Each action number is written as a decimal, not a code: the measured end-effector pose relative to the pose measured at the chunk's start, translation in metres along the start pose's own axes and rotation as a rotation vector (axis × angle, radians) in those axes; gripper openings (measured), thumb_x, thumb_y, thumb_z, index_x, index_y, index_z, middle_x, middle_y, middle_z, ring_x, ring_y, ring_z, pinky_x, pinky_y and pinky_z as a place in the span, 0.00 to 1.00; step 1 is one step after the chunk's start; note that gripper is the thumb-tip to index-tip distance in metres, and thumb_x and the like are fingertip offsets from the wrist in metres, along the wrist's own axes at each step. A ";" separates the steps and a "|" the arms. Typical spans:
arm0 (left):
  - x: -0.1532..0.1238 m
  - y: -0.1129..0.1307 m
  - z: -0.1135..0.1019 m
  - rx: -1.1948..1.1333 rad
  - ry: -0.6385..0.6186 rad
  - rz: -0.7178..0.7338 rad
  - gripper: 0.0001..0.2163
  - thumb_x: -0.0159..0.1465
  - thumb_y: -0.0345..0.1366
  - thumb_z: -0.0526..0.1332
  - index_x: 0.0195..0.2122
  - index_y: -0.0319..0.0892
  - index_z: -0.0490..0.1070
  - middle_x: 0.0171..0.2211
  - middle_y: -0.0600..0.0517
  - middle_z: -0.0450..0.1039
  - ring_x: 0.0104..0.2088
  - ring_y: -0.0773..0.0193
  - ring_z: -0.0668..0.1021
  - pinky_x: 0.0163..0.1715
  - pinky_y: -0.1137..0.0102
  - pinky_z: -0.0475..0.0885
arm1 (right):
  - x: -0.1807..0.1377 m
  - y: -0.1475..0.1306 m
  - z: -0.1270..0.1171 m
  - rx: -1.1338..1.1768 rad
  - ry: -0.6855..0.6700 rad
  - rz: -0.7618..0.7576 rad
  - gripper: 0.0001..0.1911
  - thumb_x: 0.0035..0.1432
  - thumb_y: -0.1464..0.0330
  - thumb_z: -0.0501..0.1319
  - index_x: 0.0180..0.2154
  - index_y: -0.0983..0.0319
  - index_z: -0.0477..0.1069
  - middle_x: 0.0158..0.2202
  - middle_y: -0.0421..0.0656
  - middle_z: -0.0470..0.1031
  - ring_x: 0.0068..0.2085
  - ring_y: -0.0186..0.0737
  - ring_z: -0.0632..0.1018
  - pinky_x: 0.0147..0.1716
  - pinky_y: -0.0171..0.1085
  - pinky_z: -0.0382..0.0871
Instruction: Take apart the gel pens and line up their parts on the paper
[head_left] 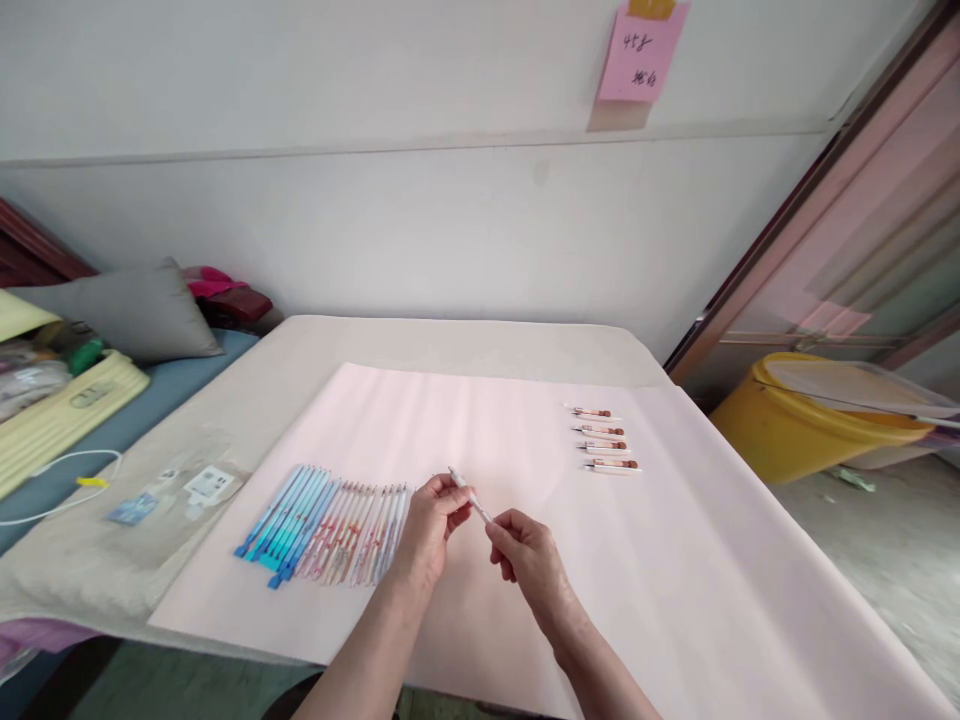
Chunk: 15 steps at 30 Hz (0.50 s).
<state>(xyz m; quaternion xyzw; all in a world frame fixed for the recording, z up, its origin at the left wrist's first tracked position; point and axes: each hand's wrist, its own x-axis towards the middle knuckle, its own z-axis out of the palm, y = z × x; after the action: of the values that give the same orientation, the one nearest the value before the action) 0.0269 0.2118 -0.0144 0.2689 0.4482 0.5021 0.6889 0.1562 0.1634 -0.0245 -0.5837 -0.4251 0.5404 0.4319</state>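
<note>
Between my two hands a slim white pen point(481, 508) is held at a slant above the pink sheet point(480, 420). My left hand point(439, 515) pinches its upper part, and my right hand point(525, 545) grips its lower end. To the left of my left hand lies a row of several pens, blue ones point(289, 515) at the outer side and pale, red-patterned ones point(349, 530) nearer my hand. My left hand and forearm partly cover the row's right end. Farther off at the right, several short brown-and-white pen pieces point(606, 447) lie in a column, with slim white pieces beside them.
Clear plastic packaging point(210, 485) and a blue packet point(133, 508) lie on the beige cloth point(450, 340) at the left. A grey pillow point(142, 310) rests beyond them. A yellow bin point(795, 420) stands right of the table. A pink note point(641, 55) hangs on the wall.
</note>
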 end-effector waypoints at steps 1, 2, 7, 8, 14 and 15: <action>0.000 -0.001 -0.001 0.034 0.023 0.010 0.08 0.48 0.34 0.67 0.27 0.39 0.70 0.27 0.52 0.72 0.29 0.69 0.74 0.30 0.75 0.68 | 0.000 0.000 0.000 0.003 -0.008 -0.002 0.11 0.51 0.62 0.57 0.23 0.62 0.64 0.16 0.35 0.66 0.16 0.28 0.63 0.15 0.29 0.54; 0.001 -0.002 -0.002 0.053 0.037 0.017 0.08 0.48 0.35 0.67 0.25 0.39 0.69 0.25 0.53 0.71 0.27 0.71 0.73 0.28 0.76 0.67 | -0.001 0.000 0.001 0.006 -0.012 -0.003 0.11 0.51 0.62 0.57 0.23 0.62 0.64 0.16 0.36 0.66 0.16 0.28 0.64 0.15 0.29 0.54; 0.000 -0.001 0.000 -0.064 -0.029 0.005 0.12 0.50 0.35 0.66 0.36 0.41 0.72 0.37 0.48 0.73 0.39 0.64 0.75 0.36 0.71 0.68 | -0.001 -0.001 -0.001 -0.002 0.011 0.016 0.11 0.50 0.62 0.58 0.23 0.62 0.64 0.16 0.36 0.66 0.15 0.28 0.63 0.15 0.30 0.54; 0.000 -0.001 0.000 -0.064 -0.033 0.000 0.14 0.49 0.34 0.66 0.38 0.41 0.71 0.37 0.48 0.73 0.40 0.63 0.74 0.36 0.71 0.68 | -0.001 -0.002 -0.001 -0.002 0.012 0.018 0.11 0.50 0.62 0.58 0.23 0.62 0.64 0.16 0.36 0.66 0.15 0.28 0.63 0.15 0.30 0.54; 0.002 -0.001 -0.003 0.113 0.093 0.010 0.15 0.49 0.38 0.66 0.37 0.41 0.72 0.32 0.50 0.72 0.30 0.69 0.73 0.26 0.76 0.65 | 0.000 0.000 -0.002 0.007 -0.004 0.022 0.10 0.50 0.63 0.58 0.24 0.62 0.64 0.15 0.35 0.66 0.15 0.27 0.63 0.15 0.30 0.54; 0.001 0.000 -0.003 0.083 0.074 0.005 0.15 0.49 0.38 0.66 0.38 0.41 0.71 0.34 0.49 0.72 0.33 0.68 0.74 0.29 0.75 0.66 | 0.001 0.000 -0.002 0.009 0.000 0.017 0.10 0.50 0.63 0.58 0.24 0.62 0.64 0.15 0.35 0.66 0.16 0.28 0.63 0.15 0.30 0.54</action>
<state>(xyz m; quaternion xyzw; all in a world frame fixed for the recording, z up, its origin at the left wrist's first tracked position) 0.0246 0.2127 -0.0160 0.2798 0.4931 0.4944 0.6589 0.1586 0.1640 -0.0250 -0.5852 -0.4180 0.5459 0.4298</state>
